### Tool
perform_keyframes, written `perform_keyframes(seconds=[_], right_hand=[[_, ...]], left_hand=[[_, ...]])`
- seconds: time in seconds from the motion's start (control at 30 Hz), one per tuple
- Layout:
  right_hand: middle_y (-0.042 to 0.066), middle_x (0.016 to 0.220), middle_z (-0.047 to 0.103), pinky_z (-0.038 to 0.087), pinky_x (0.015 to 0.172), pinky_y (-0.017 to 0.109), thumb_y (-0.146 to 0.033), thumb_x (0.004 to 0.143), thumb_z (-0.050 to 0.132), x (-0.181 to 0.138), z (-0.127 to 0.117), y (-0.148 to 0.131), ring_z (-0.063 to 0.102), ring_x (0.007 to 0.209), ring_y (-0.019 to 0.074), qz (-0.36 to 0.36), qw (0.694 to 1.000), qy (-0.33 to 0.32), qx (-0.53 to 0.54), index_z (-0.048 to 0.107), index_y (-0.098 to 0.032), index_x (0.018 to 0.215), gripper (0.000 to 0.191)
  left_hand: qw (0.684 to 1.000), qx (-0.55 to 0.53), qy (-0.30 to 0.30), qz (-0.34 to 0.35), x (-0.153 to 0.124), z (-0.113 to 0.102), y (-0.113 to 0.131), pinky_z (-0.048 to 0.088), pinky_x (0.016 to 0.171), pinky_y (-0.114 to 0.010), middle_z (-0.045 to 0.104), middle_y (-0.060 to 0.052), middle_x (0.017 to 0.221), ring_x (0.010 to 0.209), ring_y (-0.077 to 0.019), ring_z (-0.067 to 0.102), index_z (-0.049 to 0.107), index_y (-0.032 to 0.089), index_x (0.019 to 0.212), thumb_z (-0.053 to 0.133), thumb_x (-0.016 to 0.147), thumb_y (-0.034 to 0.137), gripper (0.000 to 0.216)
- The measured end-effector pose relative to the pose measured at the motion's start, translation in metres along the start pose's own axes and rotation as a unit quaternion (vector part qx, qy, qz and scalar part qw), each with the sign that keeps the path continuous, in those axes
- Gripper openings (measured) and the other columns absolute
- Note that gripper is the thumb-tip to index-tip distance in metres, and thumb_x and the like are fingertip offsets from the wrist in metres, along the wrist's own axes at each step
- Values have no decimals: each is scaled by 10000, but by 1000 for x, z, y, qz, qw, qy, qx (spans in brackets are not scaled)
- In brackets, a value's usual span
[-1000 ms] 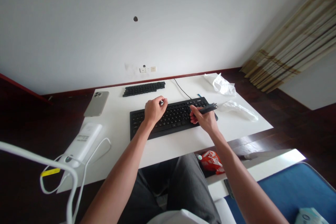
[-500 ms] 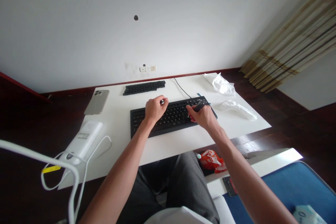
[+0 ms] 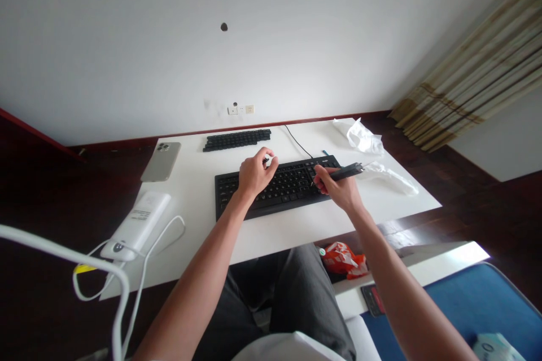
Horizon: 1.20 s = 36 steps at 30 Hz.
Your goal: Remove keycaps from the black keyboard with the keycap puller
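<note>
A black keyboard [image 3: 288,196] lies on the white table, its keys partly hidden by my hands. My left hand [image 3: 255,172] is above its upper left part, thumb and fingers curled round a small black piece [image 3: 265,162] that looks like a keycap. Over the right side of the keys, my right hand [image 3: 341,189] grips a thick black pen-shaped tool [image 3: 345,172]; its thin tip points down at the keyboard. Behind the keyboard, black keycaps [image 3: 237,140] lie in close rows.
A phone [image 3: 161,162] and a white power strip [image 3: 135,225] with cables occupy the table's left side. Crumpled white plastic bags [image 3: 362,138] lie at the right. A black cable [image 3: 298,142] runs back from the keyboard. An orange-red bag [image 3: 344,261] sits below the front edge.
The tool in my right hand has tipped over to the right, so more of its length shows. My left hand's fingers have opened slightly around the small piece. The view has shifted a little.
</note>
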State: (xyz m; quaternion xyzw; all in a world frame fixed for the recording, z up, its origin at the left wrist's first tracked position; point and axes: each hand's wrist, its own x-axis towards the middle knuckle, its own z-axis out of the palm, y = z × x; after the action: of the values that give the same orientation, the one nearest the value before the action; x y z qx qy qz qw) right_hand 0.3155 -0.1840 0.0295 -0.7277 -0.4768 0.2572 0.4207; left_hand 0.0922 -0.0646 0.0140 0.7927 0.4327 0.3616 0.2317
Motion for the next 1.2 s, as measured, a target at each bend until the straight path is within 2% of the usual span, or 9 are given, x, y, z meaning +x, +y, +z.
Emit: perform_keyframes(seconds=[0.1, 0.2, 0.27, 0.4, 0.53, 0.63, 0.9, 1.07, 1.2], right_hand=[[78, 803, 754, 573, 688, 326, -631, 996, 464, 3, -2, -4, 694, 756, 218, -32, 999, 4, 22, 783, -200, 799, 571], [67, 1008, 782, 554, 900, 366, -422, 965, 472, 7, 1, -14, 693, 976, 243, -89, 995, 33, 4, 796, -217, 829, 407], [57, 888, 766, 542, 842, 352, -316, 875, 532, 9, 8, -22, 687, 868, 230, -90, 995, 50, 7, 777, -205, 823, 274], [21, 700, 691, 464, 625, 302, -292, 844, 539, 15, 26, -37, 591, 610, 180, -66, 997, -8, 36, 753, -185, 887, 244], [31, 797, 735, 449, 682, 295, -449, 863, 651, 28, 38, -44, 627, 732, 207, -84, 996, 5, -6, 782, -176, 986, 326], [25, 819, 739, 438, 692, 290, -540, 855, 694, 39, 41, -46, 619, 749, 204, -88, 996, -33, 6, 795, -175, 1039, 421], [-10, 748, 701, 421, 696, 283, -485, 812, 754, 49, 42, -48, 579, 725, 179, -141, 985, -95, -23, 811, -200, 928, 313], [-6, 737, 705, 441, 706, 286, -467, 814, 741, 73, 38, -41, 619, 745, 194, -123, 987, -87, -60, 831, -205, 950, 308], [17, 787, 737, 452, 719, 288, -427, 793, 745, 113, 39, -31, 664, 801, 220, -87, 983, -107, -124, 832, -193, 918, 280]], left_hand=[[998, -54, -37, 14, 0, 2, -3, 514, 804, -321, 722, -50, 939, 955, -246, 727, 546, 232, 1338, 458, 1019, 314, 340], [996, -63, -48, 48, 1, 6, -8, 529, 953, -386, 718, -117, 1155, 1173, -265, 674, 550, 205, 1317, 362, 1043, 224, 333], [994, -62, -41, 79, 2, 8, -10, 519, 1010, -407, 698, -129, 1255, 1212, -261, 649, 589, 206, 1272, 358, 1053, 205, 318], [991, -76, -44, 102, 4, 8, -10, 539, 968, -387, 734, -99, 1244, 1144, -247, 687, 611, 244, 1307, 503, 1039, 210, 291], [992, -105, -26, 64, 4, 4, -5, 552, 874, -335, 774, -58, 1133, 1020, -218, 731, 588, 259, 1248, 674, 952, 169, 321], [992, -100, -4, 77, 4, 1, -3, 545, 894, -334, 767, -43, 1102, 1000, -207, 723, 592, 252, 1170, 718, 907, 123, 319], [992, -66, 35, 105, 3, -3, -3, 523, 875, -311, 726, -24, 1030, 933, -182, 660, 619, 248, 1126, 733, 889, 117, 294], [995, -36, -3, 97, 11, -30, -24, 503, 858, -304, 730, -9, 979, 893, -178, 641, 651, 250, 1117, 743, 872, 157, 278], [997, -13, 60, 39, 21, -65, -64, 495, 829, -297, 742, -32, 964, 855, -180, 632, 691, 226, 978, 632, 924, 213, 81]])
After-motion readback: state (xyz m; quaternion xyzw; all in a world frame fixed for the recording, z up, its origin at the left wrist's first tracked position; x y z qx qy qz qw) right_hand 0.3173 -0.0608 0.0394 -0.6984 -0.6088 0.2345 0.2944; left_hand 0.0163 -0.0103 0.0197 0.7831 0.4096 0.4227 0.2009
